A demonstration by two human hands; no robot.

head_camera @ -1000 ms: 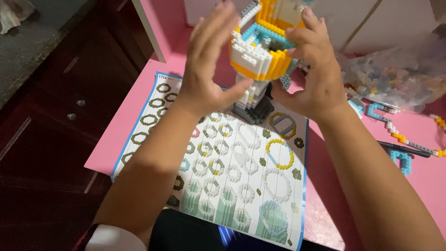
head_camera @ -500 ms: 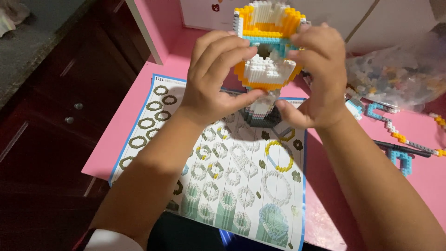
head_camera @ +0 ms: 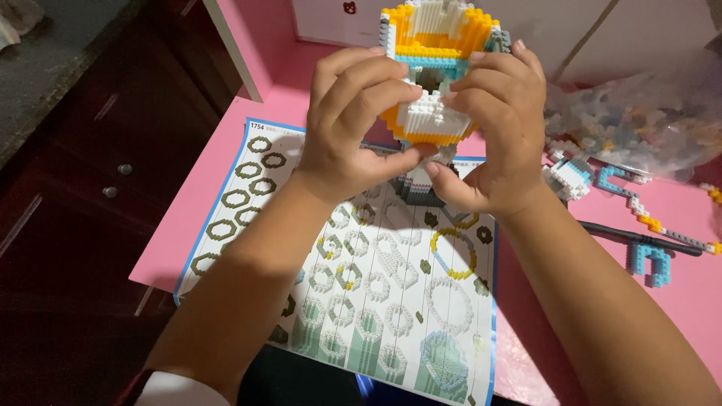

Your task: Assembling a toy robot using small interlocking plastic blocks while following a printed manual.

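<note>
Both hands — left hand [head_camera: 353, 131], right hand [head_camera: 496, 135] — clasp the orange, white and teal micro-brick model [head_camera: 436, 68]; squeezing unevenly could pop bricks loose onto the pink counter [head_camera: 226, 173].

A small-brick model [head_camera: 435, 83] shows bands of orange-yellow, white and light blue, with a grey base. The bench [head_camera: 226, 162] under it is bright pink. An instruction sheet [head_camera: 361, 301] is white with a blue border, printed with rows of olive-grey rings, some flecked yellow, and pale green strips along its near edge. Loose brick pieces [head_camera: 648, 259] are light blue, white and orange. A clear bag [head_camera: 639, 124] holds what seem to be pale mixed bricks.
</note>
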